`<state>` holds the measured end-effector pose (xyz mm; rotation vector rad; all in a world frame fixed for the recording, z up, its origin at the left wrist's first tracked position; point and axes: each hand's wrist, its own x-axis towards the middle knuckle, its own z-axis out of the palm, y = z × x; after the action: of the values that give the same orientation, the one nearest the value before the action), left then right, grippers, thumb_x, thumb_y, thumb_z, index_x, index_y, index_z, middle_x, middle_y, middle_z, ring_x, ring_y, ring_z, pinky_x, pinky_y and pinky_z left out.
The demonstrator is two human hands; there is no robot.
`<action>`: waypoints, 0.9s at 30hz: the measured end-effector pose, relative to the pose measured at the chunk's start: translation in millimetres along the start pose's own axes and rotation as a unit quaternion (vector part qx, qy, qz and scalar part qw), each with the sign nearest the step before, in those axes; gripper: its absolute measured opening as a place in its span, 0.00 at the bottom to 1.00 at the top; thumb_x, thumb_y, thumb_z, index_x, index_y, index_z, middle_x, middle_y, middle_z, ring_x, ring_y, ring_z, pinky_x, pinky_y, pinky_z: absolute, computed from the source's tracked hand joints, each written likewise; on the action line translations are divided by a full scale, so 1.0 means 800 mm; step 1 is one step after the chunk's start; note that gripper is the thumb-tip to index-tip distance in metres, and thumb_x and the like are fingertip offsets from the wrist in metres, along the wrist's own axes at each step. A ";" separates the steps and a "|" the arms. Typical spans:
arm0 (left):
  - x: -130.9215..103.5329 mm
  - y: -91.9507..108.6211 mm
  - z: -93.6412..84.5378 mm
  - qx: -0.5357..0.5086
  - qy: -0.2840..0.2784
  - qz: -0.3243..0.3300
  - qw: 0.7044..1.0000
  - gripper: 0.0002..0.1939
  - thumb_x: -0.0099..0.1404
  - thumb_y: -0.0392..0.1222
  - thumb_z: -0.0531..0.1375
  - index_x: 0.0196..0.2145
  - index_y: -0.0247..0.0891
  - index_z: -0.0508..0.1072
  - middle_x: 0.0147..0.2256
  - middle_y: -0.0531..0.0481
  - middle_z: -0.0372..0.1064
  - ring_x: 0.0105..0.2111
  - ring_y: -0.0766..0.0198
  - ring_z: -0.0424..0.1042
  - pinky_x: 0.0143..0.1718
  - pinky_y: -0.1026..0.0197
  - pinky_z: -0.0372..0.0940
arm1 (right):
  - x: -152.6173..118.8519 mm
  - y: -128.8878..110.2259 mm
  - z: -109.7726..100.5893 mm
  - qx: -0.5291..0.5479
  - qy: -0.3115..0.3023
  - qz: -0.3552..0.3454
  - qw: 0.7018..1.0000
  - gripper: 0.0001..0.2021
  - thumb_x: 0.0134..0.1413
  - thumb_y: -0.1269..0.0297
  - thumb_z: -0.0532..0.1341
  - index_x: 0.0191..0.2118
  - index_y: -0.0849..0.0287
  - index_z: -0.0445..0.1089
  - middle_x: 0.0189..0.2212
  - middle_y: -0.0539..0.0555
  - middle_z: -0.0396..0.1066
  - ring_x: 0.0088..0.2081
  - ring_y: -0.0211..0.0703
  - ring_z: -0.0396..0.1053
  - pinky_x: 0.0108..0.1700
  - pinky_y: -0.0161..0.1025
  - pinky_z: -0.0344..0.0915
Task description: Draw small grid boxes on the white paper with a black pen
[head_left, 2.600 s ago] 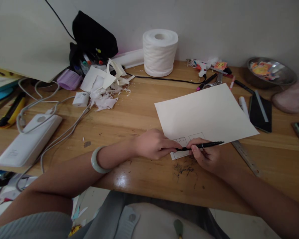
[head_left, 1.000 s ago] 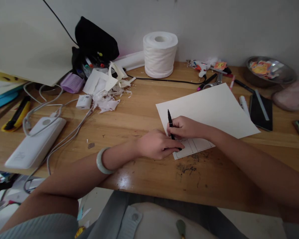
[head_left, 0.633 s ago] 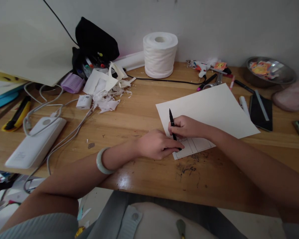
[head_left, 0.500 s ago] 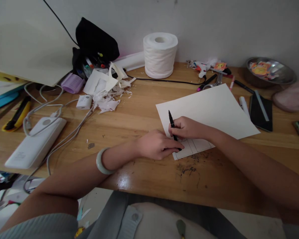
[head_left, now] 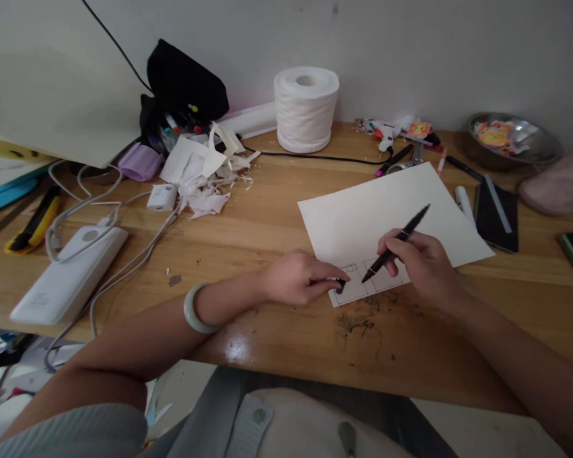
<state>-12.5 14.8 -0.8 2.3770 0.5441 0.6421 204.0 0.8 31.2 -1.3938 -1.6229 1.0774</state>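
A white sheet of paper (head_left: 386, 210) lies slanted on the wooden table, with thin dark outlines drawn along its near edge. Over its near right part, my right hand (head_left: 420, 261) is closed round a black pen (head_left: 395, 245), whose tip points down at the drawn boxes. My left hand (head_left: 298, 278) rests at the sheet's near left corner, pinching a small black cap (head_left: 340, 285) between thumb and finger.
Behind the sheet stand a white paper roll (head_left: 306, 111), a glue gun (head_left: 384, 133) and a metal bowl (head_left: 544, 137). Paper scraps (head_left: 205, 168), cables and a white power bank (head_left: 69, 273) are at left. A person's hand (head_left: 556, 184) is at the right edge.
My right hand has moved right with the pen, away from my left hand. The pen has tilted the other way, and more of the drawing shows. My left hand has hardly moved.
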 end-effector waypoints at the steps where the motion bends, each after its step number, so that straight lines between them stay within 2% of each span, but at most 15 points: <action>1: 0.000 0.000 0.000 -0.023 0.018 -0.017 0.999 0.12 0.62 0.39 0.53 0.40 0.34 0.71 0.27 0.49 0.72 0.21 0.72 0.66 0.23 0.71 0.58 | -0.008 0.007 -0.004 -0.001 0.018 -0.007 1.000 0.10 0.52 0.64 0.52 0.23 0.58 0.65 0.12 0.45 0.58 0.17 0.32 0.57 0.21 0.32 0.54; 4: 0.000 -0.001 0.000 -0.063 0.071 -0.046 0.994 0.13 0.62 0.39 0.52 0.41 0.32 0.71 0.24 0.50 0.71 0.16 0.75 0.59 0.17 0.71 0.53 | -0.022 0.026 -0.011 -0.001 0.098 -0.047 0.994 0.10 0.53 0.64 0.52 0.24 0.57 0.64 0.12 0.45 0.58 0.16 0.33 0.57 0.20 0.34 0.55; 6: 0.000 -0.001 0.000 -0.061 0.081 -0.035 0.994 0.12 0.62 0.39 0.53 0.40 0.31 0.71 0.24 0.49 0.71 0.16 0.74 0.60 0.18 0.71 0.54 | -0.025 0.035 -0.014 -0.012 0.115 -0.075 0.991 0.09 0.53 0.64 0.52 0.24 0.57 0.65 0.13 0.45 0.59 0.16 0.34 0.57 0.20 0.34 0.55; 9: 0.001 -0.001 0.001 -0.037 0.054 -0.004 0.998 0.12 0.62 0.39 0.53 0.40 0.32 0.71 0.26 0.48 0.72 0.20 0.72 0.65 0.23 0.70 0.58 | -0.027 0.041 -0.013 -0.015 0.101 -0.106 0.989 0.09 0.53 0.63 0.53 0.25 0.56 0.65 0.13 0.46 0.59 0.16 0.34 0.58 0.19 0.34 0.55; 13: 0.001 -0.001 0.002 -0.010 0.020 0.026 0.999 0.11 0.62 0.38 0.53 0.40 0.34 0.71 0.27 0.50 0.73 0.23 0.70 0.68 0.25 0.69 0.60 | -0.032 0.050 -0.009 0.016 0.075 -0.089 0.993 0.09 0.54 0.62 0.52 0.26 0.56 0.64 0.13 0.46 0.59 0.16 0.34 0.57 0.17 0.35 0.54; 18: 0.000 -0.002 0.004 0.015 0.009 0.043 0.999 0.11 0.62 0.38 0.53 0.40 0.35 0.72 0.28 0.51 0.73 0.24 0.69 0.69 0.26 0.68 0.60 | -0.035 0.056 -0.005 0.043 0.062 -0.070 0.995 0.09 0.54 0.62 0.53 0.26 0.56 0.64 0.14 0.46 0.60 0.16 0.34 0.58 0.17 0.35 0.54; 27: 0.001 -0.002 0.005 0.046 -0.005 0.072 0.996 0.11 0.62 0.38 0.53 0.39 0.36 0.72 0.28 0.53 0.73 0.25 0.69 0.69 0.26 0.67 0.60 | -0.037 0.047 -0.004 0.026 0.040 -0.030 0.998 0.09 0.53 0.60 0.53 0.26 0.56 0.65 0.14 0.47 0.60 0.16 0.35 0.57 0.17 0.34 0.54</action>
<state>-10.2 14.6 -4.6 2.5227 0.4079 0.6802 225.3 -25.4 -2.8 -1.3295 -1.5591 1.0105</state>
